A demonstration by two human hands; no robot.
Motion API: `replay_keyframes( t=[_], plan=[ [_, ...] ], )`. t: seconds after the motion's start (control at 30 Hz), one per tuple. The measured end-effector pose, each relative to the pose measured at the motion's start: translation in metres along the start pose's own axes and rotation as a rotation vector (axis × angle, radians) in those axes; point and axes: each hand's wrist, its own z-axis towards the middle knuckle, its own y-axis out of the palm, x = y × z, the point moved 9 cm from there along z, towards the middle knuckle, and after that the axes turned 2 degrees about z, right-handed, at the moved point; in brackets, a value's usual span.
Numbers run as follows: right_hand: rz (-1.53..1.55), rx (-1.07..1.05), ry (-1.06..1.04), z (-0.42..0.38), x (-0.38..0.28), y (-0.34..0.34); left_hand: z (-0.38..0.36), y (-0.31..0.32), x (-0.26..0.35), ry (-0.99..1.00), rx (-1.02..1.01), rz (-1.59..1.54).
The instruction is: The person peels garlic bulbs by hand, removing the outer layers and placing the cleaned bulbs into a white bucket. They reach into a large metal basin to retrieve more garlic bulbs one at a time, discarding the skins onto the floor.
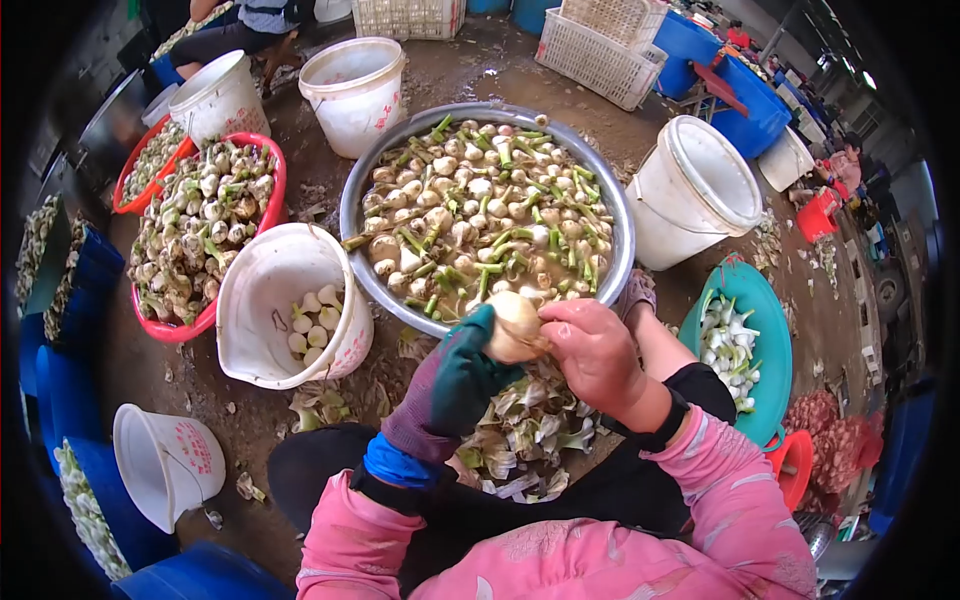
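A large garlic bulb point(514, 328) with pale brown skin is held over the near rim of a metal basin point(350, 210). My left hand point(455, 375), in a green and purple glove, is wrapped round its left side. The bare fingers of my right hand point(600, 360) pinch its right side. Water, many garlic bulbs point(480, 187) and cut green stems fill the basin. Below my hands lies a pile of peeled husks point(525, 430). Peeled white bulbs point(316, 325) sit in the white bucket point(250, 290) left of the basin.
A red tub point(277, 185) of garlic stands at the left. White buckets point(352, 90) surround the basin. A turquoise basin point(775, 350) of white garlic is at the right, near a red net sack point(815, 435). Another person point(262, 20) sits at the top left.
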Motion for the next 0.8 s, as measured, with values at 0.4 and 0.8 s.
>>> replay_keyframes(
  t=[0.4, 0.8],
  plan=[
    [0.506, -0.077, 0.102, 0.006, 0.014, -0.005, 0.014, -0.012, -0.018, -0.093, -0.101, -0.062],
    [0.173, -0.417, 0.691, -0.024, 0.102, 0.071, 0.027, -0.07, 0.002, 0.076, 0.297, 0.184]
  ],
)
